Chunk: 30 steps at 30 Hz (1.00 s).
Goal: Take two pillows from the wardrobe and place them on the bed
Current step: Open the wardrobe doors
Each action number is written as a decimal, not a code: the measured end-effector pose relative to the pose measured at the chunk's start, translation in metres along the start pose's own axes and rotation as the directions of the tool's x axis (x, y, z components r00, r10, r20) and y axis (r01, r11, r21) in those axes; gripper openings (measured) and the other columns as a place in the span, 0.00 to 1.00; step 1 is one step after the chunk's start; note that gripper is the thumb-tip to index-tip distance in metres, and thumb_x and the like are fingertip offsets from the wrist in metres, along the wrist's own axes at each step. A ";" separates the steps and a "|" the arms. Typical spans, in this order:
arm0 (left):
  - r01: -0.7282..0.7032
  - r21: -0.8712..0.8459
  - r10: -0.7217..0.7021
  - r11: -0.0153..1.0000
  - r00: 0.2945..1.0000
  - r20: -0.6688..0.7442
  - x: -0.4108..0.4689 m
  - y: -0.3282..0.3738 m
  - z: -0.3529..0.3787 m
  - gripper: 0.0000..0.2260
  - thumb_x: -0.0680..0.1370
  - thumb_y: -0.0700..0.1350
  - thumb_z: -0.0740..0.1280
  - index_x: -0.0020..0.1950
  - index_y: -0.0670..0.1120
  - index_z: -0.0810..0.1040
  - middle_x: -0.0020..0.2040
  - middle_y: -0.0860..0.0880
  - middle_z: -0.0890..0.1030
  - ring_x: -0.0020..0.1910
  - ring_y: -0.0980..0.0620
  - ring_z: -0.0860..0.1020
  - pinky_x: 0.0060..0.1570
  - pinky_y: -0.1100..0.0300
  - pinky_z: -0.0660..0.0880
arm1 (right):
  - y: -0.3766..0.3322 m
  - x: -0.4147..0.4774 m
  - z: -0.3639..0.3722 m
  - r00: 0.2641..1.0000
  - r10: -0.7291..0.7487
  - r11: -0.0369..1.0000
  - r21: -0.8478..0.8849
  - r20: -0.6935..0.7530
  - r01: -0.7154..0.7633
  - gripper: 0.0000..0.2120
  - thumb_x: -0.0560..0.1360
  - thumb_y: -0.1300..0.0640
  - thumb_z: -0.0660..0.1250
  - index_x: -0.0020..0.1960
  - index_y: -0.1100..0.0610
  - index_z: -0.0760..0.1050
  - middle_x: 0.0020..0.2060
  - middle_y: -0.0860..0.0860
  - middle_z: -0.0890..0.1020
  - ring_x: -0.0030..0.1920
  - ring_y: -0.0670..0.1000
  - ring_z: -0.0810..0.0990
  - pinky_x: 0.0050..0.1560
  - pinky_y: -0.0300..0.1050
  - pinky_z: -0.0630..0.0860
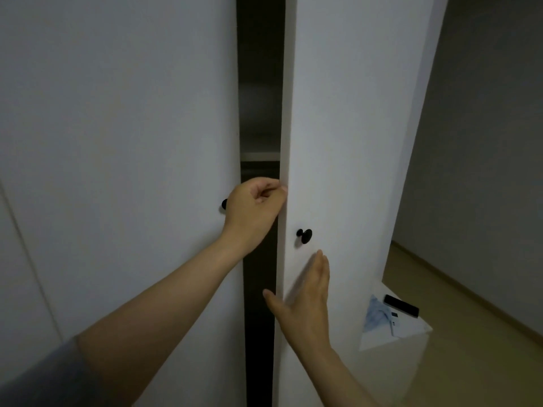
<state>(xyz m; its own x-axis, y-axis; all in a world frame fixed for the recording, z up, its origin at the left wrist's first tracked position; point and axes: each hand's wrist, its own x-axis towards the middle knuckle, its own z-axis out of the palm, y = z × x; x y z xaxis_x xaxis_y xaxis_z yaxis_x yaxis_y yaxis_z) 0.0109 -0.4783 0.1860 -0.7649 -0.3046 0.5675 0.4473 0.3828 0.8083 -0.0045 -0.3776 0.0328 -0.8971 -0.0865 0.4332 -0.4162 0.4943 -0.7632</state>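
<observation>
L hand (252, 207) grips wardrobe door (352, 142), ajar (dark inside); R hand (305, 295) flat.

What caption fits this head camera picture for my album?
Left hand grips the edge of the ajar wardrobe door; right hand rests flat on it.

Dim, soft-focus, wide-angle bowing at edges.

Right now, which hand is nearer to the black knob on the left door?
The left hand. It partly covers the knob while gripping the edge of the right door. The right hand lies flat on that door, lower and further right.
</observation>
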 end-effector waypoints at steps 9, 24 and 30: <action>-0.009 -0.034 0.010 0.999 0.999 0.039 0.001 -0.002 -0.003 0.08 0.76 0.43 0.66 0.53 0.47 0.80 0.49 0.48 0.82 0.50 0.52 0.81 0.56 0.50 0.78 | 0.000 0.007 0.012 0.998 0.051 0.996 -0.065 -0.046 -0.054 0.56 0.69 0.48 0.72 0.69 0.45 0.24 0.76 0.50 0.38 0.76 0.54 0.47 0.72 0.52 0.60; 0.187 0.005 -0.187 0.982 0.977 0.099 -0.033 -0.061 -0.020 0.11 0.76 0.41 0.65 0.58 0.46 0.77 0.51 0.49 0.81 0.51 0.52 0.80 0.54 0.57 0.78 | 0.019 -0.008 -0.028 1.000 0.019 0.997 -0.080 0.025 -0.017 0.54 0.69 0.49 0.72 0.74 0.46 0.31 0.76 0.44 0.40 0.76 0.47 0.45 0.67 0.39 0.51; 0.313 0.058 -0.319 0.948 0.932 0.173 -0.063 -0.093 0.005 0.11 0.75 0.41 0.67 0.57 0.47 0.77 0.51 0.49 0.81 0.52 0.51 0.80 0.58 0.49 0.77 | 0.032 -0.023 -0.070 0.996 0.011 1.000 0.003 0.089 -0.011 0.52 0.68 0.51 0.72 0.73 0.39 0.34 0.75 0.38 0.43 0.76 0.45 0.46 0.74 0.50 0.55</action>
<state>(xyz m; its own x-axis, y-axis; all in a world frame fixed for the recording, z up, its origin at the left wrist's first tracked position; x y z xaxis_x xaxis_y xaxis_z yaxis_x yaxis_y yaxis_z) 0.0149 -0.4907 0.0746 -0.9355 -0.2554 0.2443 0.1572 0.3183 0.9348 0.0134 -0.2991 0.0315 -0.9112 -0.1574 0.3808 -0.4067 0.4927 -0.7693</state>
